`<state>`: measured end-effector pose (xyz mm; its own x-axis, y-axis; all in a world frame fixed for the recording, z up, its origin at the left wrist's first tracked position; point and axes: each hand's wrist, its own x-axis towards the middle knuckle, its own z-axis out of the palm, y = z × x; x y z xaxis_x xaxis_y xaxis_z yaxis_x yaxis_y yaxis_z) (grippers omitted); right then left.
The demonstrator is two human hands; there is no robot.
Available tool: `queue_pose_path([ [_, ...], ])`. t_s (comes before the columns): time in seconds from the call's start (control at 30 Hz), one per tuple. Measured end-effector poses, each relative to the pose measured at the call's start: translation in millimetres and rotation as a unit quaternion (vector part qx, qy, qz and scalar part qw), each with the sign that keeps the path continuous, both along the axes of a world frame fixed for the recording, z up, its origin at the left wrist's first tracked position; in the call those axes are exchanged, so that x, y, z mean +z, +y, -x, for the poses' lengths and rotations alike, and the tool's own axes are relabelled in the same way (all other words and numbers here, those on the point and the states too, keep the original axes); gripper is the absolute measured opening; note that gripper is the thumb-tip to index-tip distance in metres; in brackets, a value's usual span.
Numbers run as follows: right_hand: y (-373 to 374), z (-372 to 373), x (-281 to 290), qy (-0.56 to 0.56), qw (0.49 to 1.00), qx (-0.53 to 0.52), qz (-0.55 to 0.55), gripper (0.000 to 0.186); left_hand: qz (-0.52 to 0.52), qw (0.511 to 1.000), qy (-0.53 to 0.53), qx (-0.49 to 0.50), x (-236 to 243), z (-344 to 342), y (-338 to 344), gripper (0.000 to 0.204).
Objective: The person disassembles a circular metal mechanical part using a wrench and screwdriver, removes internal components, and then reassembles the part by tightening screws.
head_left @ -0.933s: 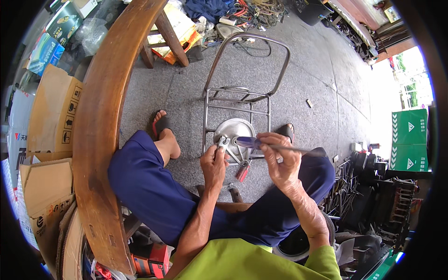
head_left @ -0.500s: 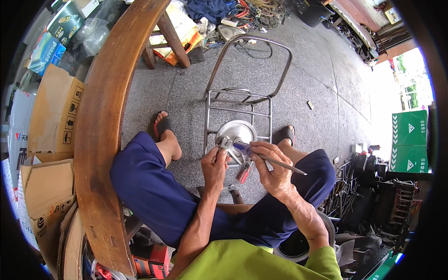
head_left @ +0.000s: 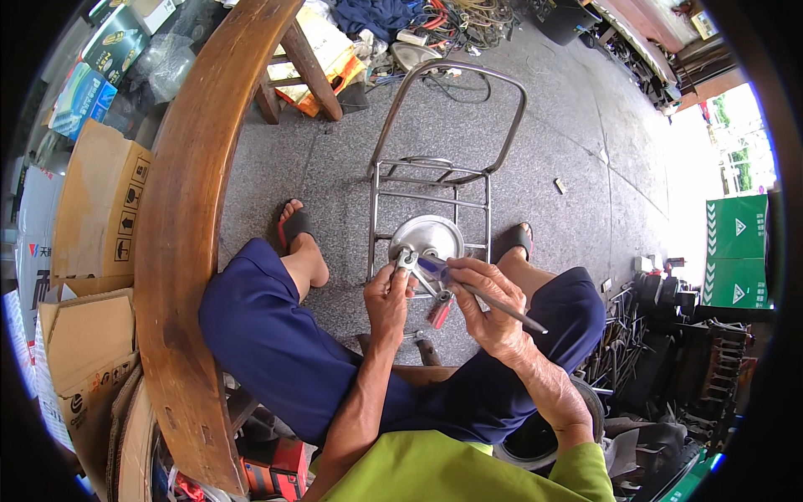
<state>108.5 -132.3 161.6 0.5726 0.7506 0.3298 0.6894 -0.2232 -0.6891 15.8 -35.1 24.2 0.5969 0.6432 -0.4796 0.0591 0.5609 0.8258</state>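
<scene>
My left hand (head_left: 387, 297) is closed, pinching a small silver metal fitting (head_left: 407, 258) with a hole between thumb and fingers. My right hand (head_left: 493, 305) is wrapped round a slim tool that looks like a screwdriver (head_left: 520, 319). Its grey shaft sticks out to the lower right, and a blue end (head_left: 432, 265) points toward the fitting. Just beyond both hands is a round silver metal disc (head_left: 424, 232) on a tubular metal frame (head_left: 488, 206). Below the fitting, between my hands, shows a red handle (head_left: 440, 311); what it belongs to is partly hidden.
A long wooden bench (head_left: 180, 243) runs along my left, with cardboard boxes (head_left: 96, 205) beyond it. Loose tools and metal parts (head_left: 615, 356) lie at my right. Green boxes (head_left: 736, 251) stand farther right. Cables and cloth (head_left: 464, 25) lie at the far end.
The silver fitting has turned slightly in my left hand. The tool in my right hand has tilted a little, its shaft end lower. Both hands keep their grip.
</scene>
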Motion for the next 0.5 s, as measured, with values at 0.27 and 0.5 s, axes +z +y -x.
queue_pose_path([
  [0.27,-2,1,-8,-0.042,0.995,0.084,0.016,0.03,-0.014,1.0,-0.001,0.009,5,-3,-2,0.015],
  [0.5,0,2,-6,-0.076,0.988,0.134,-0.009,0.035,-0.015,0.999,-0.028,0.003,-3,-1,-1,0.016],
])
